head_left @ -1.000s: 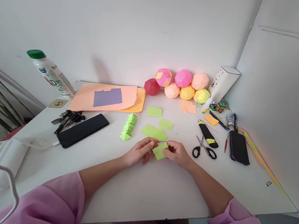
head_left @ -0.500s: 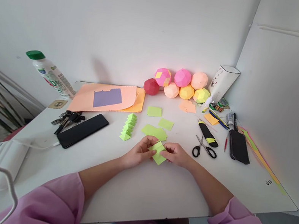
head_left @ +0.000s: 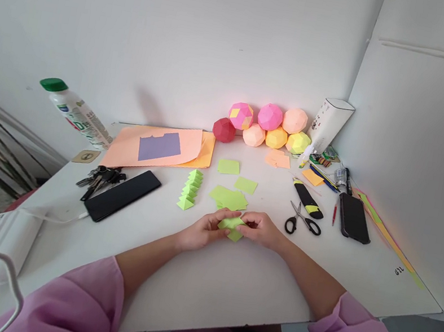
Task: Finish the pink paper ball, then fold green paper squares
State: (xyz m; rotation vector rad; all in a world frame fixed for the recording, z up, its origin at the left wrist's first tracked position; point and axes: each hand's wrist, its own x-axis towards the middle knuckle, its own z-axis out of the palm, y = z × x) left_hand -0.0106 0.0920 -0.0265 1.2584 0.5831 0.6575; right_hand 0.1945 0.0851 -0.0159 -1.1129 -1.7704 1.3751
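Note:
Between my two hands is a small green sheet of paper (head_left: 232, 224), creased and partly covered by the fingers. My left hand (head_left: 204, 231) grips its left side, thumb below and fingers along the upper edge. On the right edge, my right hand (head_left: 260, 229) pinches the sheet between thumb and fingers. Just beyond lie a pile of green paper pieces (head_left: 227, 195) and two single green pieces, one at the back (head_left: 228, 166) and one closer (head_left: 246, 185). A row of folded green paper units (head_left: 189, 190) stands to the left.
Scissors (head_left: 302, 220), a box cutter (head_left: 308, 199) and a phone (head_left: 354, 218) lie on the right. Faceted paper balls (head_left: 270, 117) are stacked against the wall. Keys (head_left: 101, 179), a black power bank-like slab (head_left: 123, 195), orange sheets (head_left: 123, 143) and a bottle (head_left: 80, 115) occupy the left.
The green sheet has turned from a diamond facing up to a tilted, partly folded shape. Both hands still hold it, with the left fingers now across its top edge.

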